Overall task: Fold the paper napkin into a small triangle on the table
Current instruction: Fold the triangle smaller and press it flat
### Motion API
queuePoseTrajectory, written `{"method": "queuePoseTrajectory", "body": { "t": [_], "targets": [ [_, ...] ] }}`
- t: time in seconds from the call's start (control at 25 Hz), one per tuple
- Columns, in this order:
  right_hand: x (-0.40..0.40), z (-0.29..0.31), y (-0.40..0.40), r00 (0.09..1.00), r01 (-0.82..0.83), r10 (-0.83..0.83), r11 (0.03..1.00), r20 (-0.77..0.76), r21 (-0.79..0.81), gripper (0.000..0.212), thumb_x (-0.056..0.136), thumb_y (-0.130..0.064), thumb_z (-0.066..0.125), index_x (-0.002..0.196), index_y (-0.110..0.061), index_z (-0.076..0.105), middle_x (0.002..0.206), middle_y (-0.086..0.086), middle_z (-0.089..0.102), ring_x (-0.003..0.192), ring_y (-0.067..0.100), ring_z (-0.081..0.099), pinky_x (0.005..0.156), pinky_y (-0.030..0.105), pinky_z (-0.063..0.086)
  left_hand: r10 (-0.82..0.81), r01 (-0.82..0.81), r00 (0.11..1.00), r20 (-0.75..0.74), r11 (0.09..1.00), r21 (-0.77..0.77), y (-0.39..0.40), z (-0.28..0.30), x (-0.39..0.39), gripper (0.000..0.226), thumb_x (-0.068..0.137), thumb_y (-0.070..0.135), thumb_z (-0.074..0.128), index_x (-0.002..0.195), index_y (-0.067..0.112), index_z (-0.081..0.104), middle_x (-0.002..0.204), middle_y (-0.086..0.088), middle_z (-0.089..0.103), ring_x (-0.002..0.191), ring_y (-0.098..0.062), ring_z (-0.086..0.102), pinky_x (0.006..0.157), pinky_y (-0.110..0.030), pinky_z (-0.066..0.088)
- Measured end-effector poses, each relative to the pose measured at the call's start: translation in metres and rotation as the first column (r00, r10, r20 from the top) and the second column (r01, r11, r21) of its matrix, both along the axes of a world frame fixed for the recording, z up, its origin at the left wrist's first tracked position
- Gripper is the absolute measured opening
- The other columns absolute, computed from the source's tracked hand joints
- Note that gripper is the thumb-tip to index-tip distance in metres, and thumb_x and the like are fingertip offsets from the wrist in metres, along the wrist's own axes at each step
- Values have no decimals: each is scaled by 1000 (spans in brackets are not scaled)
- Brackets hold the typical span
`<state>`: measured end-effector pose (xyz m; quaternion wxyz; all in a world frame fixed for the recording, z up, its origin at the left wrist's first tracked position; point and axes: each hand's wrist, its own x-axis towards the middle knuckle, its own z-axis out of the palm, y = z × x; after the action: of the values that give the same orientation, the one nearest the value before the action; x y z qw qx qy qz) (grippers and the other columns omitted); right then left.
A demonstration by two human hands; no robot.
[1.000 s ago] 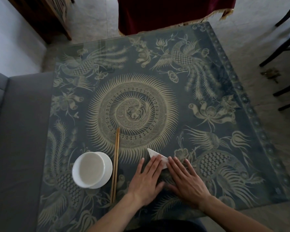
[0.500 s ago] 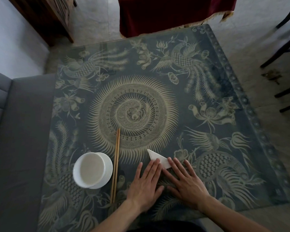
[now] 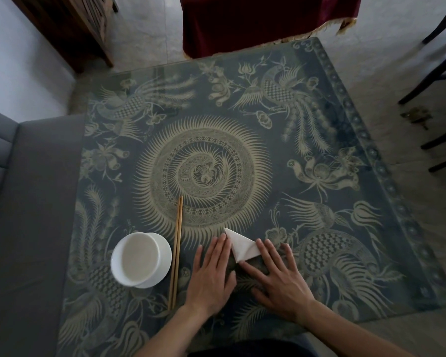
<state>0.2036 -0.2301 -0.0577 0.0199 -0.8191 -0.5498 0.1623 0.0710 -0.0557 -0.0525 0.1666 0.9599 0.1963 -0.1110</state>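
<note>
Scanning left to right: white bowl (image 3: 141,259) and chopsticks (image 3: 177,251) parked aside, off the fold area. Left hand (image 3: 211,273) flat, fingers straight, steadying napkin (image 3: 242,247) edge on surface (image 3: 319,176). Right hand (image 3: 281,274) flat, spread, likely pressing crease. Napkin between hands, already triangular.

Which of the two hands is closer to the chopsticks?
The left hand, flat beside the napkin; the chopsticks lie just on its outer side. The right hand is beyond the napkin.
</note>
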Motion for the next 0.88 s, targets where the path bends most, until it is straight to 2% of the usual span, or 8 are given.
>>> {"method": "queuePoseTrajectory", "body": {
  "t": [0.12, 0.2, 0.28, 0.48, 0.68, 0.8, 0.88],
  "targets": [
    [-5, 5, 5, 1000, 20, -20, 1000, -18, -13, 73, 81, -60, 51, 149, -44, 28, 160, 24, 13, 147, 43, 11, 105, 75, 16, -37, 37, 999, -15, 999, -11, 0, -1, -3, 73, 93, 37, 39, 156, 14, 11, 165, -1, 4, 151, -17, -1, 117, -51, 7],
    [-7, 7, 6, 1000, 26, -26, 1000, -17, 3, 77, 81, -60, 51, 151, -45, 22, 160, 24, 11, 147, 44, 10, 105, 76, 14, -64, 64, 998, -15, 998, -24, -3, -1, -3, 72, 92, 35, 41, 156, 14, 15, 165, -2, 6, 151, -18, 1, 116, -51, 10],
    [-5, 9, 1, 1000, 6, -6, 999, -12, 38, 82, 83, -59, 51, 154, -40, 14, 161, 23, 9, 148, 42, 6, 107, 73, 9, -102, 102, 995, 1, 994, -33, -8, 0, -2, 70, 92, 34, 41, 155, 14, 17, 165, -2, 6, 151, -18, 1, 116, -50, 10],
    [-1, 6, -18, 999, -26, 25, 998, 22, 61, 79, 91, -52, 48, 154, -11, 23, 162, 12, 19, 150, 25, 6, 112, 61, 15, -196, 197, 980, 43, 980, -26, -23, 3, 15, 67, 98, 39, 35, 156, 12, 13, 165, -3, 0, 151, -18, -2, 118, -46, 5],
    [-6, -1, -15, 998, 61, -62, 996, 26, 65, 74, 96, -49, 45, 153, -8, 23, 161, 9, 20, 149, 24, 13, 114, 53, 15, -263, 263, 965, -7, 965, 18, -33, -1, 37, 71, 102, 57, 17, 156, 12, 1, 164, -3, -9, 149, -15, -13, 118, -43, -4],
    [-6, -4, -14, 997, 74, -76, 996, 25, 53, 74, 94, -50, 44, 153, -8, 26, 161, 9, 22, 149, 24, 13, 114, 52, 15, -293, 295, 955, -52, 955, 32, -32, -6, 38, 72, 102, 58, 14, 154, 15, -8, 163, -1, -17, 147, -13, -20, 118, -44, -6],
    [-5, -5, -15, 997, 71, -72, 996, 21, 57, 74, 95, -51, 42, 153, -8, 25, 161, 8, 20, 149, 23, 12, 114, 53, 15, -276, 278, 959, -62, 960, 25, -30, -8, 36, 70, 102, 57, 13, 155, 15, -6, 163, 0, -15, 148, -13, -18, 117, -45, -4]
  ]
}}
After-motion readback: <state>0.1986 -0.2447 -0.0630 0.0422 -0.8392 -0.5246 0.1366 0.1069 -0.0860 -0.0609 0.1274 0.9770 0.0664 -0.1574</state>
